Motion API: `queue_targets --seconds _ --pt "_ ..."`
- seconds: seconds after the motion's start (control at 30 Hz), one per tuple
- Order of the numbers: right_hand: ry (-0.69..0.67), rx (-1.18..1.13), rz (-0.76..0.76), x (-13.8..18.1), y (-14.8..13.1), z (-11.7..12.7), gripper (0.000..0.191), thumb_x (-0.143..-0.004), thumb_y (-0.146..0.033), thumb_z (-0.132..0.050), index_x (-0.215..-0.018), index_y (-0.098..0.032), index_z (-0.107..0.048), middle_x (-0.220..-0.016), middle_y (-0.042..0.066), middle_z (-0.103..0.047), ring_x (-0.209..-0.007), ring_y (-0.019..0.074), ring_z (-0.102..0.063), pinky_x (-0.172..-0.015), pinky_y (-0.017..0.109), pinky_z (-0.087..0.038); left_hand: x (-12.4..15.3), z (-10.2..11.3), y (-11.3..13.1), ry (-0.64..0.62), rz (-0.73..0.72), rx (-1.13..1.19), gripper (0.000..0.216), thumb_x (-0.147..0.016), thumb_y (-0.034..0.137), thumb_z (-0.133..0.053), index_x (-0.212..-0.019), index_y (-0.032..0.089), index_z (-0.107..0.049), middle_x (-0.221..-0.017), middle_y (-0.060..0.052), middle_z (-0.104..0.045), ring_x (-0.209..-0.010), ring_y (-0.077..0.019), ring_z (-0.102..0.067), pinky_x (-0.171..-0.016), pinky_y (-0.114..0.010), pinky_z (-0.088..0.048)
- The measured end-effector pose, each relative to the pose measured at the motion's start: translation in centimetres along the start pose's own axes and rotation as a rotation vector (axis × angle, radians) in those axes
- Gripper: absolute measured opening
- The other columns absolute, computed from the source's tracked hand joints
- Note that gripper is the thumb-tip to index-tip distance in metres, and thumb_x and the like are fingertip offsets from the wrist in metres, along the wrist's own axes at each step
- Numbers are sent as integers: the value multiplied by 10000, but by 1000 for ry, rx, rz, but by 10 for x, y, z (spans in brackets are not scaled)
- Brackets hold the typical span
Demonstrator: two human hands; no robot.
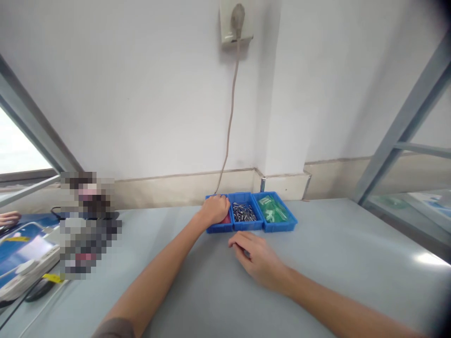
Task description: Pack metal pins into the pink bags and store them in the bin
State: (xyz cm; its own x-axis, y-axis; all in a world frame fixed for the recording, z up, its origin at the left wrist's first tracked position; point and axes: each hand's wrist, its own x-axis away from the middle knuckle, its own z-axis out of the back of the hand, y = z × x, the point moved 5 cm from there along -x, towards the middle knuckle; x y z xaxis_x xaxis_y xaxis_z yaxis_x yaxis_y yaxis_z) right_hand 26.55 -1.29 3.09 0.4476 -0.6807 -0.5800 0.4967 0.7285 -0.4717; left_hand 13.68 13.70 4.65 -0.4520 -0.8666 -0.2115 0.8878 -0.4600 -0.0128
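Observation:
Three small blue bins stand side by side near the wall. My left hand [214,209] reaches into the left bin [219,228], fingers curled down over red parts [226,218]; what they grip is hidden. The middle bin [250,225] holds several small metal pins [243,212]. The right bin [282,226] holds green and white parts [272,209]. My right hand [255,256] rests on the grey table [334,253] just in front of the bins, fingers curled, with a small dark item [247,254] under them.
A cable [229,122] hangs down the wall from a socket [235,23] to the bins. At the left are a blurred-out person, another person's hand [9,218], and a white device [24,267] on blue sheets. A grey metal frame [401,126] stands at the right.

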Motion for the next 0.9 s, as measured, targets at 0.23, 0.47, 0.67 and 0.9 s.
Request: queue_targets --seconds 0.23,0.47,0.67,0.9 --pt "-35 -11 -17 -1 1 -1 242 -972 -60 -502 -1008 -233 -668 -904 26 -728 -807 189 -661 -729 302 -506 1 10 -2 -49 48 51 528 -1138 334 -237 -1129 143 -729 -1131 -184 -792 -1051 -311 -769 -950 -420 -548" --pt "-51 -24 -26 1 2 -2 242 -982 -69 -497 -1026 -234 -669 -922 26 -729 -814 191 -655 -740 306 -503 -1 12 -5 -105 100 89 673 -1135 386 -175 -1038 135 -792 -1117 -207 -804 -1065 -330 -776 -939 -420 -549" --pt "-50 -39 -20 0 2 -2 233 -990 -70 -500 -1033 -224 -670 -915 29 -727 -809 188 -651 -739 302 -492 1 11 -5 -141 121 109 611 -1112 378 -250 -1049 132 -807 -1163 -210 -801 -1115 -349 -765 -954 -418 -546" --pt "-55 -41 -14 2 5 -4 228 -996 -89 -501 -1041 -224 -678 -928 31 -739 -791 183 -650 -731 298 -487 2 8 -9 -178 148 138 679 -1121 492 -222 -1112 122 -791 -1184 -210 -799 -1143 -319 -764 -979 -360 -539"
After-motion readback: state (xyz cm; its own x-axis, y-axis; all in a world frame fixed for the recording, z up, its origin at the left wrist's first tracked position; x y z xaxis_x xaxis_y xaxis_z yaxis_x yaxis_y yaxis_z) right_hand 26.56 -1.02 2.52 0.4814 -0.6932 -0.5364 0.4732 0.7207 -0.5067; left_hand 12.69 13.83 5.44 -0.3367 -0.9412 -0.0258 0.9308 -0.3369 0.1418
